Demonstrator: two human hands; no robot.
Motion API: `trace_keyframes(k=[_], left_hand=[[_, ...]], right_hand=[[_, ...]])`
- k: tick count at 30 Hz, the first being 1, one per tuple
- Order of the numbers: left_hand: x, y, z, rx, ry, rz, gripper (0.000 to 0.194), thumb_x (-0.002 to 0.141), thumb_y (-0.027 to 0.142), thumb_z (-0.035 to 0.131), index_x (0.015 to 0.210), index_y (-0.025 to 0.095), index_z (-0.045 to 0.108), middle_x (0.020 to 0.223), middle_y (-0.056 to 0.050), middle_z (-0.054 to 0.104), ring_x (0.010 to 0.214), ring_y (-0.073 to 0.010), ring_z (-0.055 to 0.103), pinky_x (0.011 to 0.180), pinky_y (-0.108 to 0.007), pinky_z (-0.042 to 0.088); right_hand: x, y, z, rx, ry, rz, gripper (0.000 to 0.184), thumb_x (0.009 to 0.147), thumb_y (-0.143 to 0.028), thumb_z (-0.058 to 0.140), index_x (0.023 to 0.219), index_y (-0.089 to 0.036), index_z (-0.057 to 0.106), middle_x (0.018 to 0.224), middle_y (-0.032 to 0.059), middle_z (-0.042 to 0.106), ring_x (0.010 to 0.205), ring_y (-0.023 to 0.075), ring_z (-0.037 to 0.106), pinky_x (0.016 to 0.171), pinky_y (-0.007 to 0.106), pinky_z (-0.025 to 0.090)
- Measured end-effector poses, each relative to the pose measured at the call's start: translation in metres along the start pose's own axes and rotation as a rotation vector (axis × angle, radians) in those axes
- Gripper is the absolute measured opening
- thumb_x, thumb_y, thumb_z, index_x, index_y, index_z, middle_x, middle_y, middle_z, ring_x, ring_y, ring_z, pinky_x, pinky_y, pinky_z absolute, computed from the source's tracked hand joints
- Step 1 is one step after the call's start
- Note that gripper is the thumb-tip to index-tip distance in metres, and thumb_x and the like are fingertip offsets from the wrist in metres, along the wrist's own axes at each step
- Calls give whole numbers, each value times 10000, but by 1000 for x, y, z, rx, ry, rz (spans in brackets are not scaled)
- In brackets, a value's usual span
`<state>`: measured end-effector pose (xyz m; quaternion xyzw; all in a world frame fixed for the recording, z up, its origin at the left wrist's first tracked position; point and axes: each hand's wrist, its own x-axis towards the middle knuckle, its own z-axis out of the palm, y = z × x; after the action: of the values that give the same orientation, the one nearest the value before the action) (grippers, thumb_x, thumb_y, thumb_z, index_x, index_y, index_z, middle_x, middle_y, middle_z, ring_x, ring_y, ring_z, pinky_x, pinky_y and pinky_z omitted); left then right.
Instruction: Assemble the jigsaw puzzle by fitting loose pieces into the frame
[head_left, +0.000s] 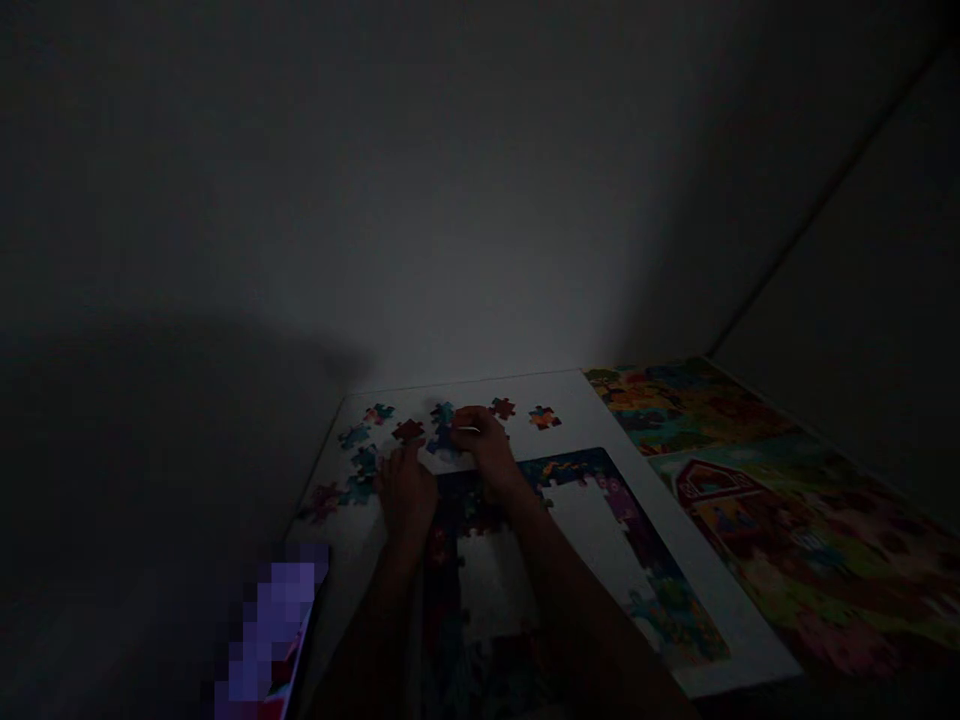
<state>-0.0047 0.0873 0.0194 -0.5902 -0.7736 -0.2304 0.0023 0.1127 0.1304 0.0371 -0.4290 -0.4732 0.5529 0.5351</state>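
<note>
On a white board (360, 580) lies a partly joined jigsaw puzzle (570, 466), with its dark border in place and bare white inside. My right hand (486, 452) is above its far border, thumb and index finger pinched at a dark blue puzzle piece (441, 438). Another blue piece (442, 412) lies just beyond. To the left, my left hand (406, 488) rests palm down with fingers loosely apart, near a reddish-brown piece (409, 431) and several teal pieces (365, 460). The dim light hides the fine detail of the fingertips.
Loose pieces, an orange one (544, 417) and a red one (503, 407), lie at the board's far side. A pinkish piece (325, 502) is at the left edge. Colourful picture sheets (750, 500) lie right. A lit screen (274, 630) stands lower left. Behind is a wall (465, 220).
</note>
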Motion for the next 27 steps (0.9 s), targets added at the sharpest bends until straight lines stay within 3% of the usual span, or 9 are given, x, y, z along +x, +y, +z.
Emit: trace_keyframes(k=[3, 11, 17, 27], left_hand=[[0, -2, 1, -24, 11, -13, 423, 881, 68, 404, 1210, 207, 630, 1140, -111, 666, 1117, -292, 578, 961, -466, 425], [2, -7, 5, -136, 30, -1, 454, 848, 29, 394, 1173, 209, 655, 1123, -84, 692, 1114, -264, 612, 1009, -437, 424], [8, -10, 12, -242, 21, 38, 447, 827, 15, 397, 1136, 195, 665, 1147, -54, 704, 1107, -199, 637, 1015, -351, 450], [7, -10, 12, -325, 13, 50, 431, 835, -6, 380, 1106, 161, 670, 1112, -72, 709, 1050, -188, 656, 973, -321, 479]], right_hand=[[1, -7, -7, 250, -26, 63, 407, 545, -288, 757, 908, -216, 586, 855, -14, 628, 722, 148, 589, 631, 271, 466], [-7, -2, -11, 284, -3, 44, 323, 527, -274, 784, 804, -216, 629, 797, -18, 657, 726, 144, 582, 620, 252, 456], [-4, 6, -11, 246, 36, 34, 295, 532, -268, 769, 787, -205, 635, 771, -23, 652, 671, 130, 563, 619, 254, 445], [-4, 19, -9, 7, 89, -82, 216, 641, -340, 655, 777, -175, 622, 770, 11, 650, 705, 164, 590, 669, 289, 451]])
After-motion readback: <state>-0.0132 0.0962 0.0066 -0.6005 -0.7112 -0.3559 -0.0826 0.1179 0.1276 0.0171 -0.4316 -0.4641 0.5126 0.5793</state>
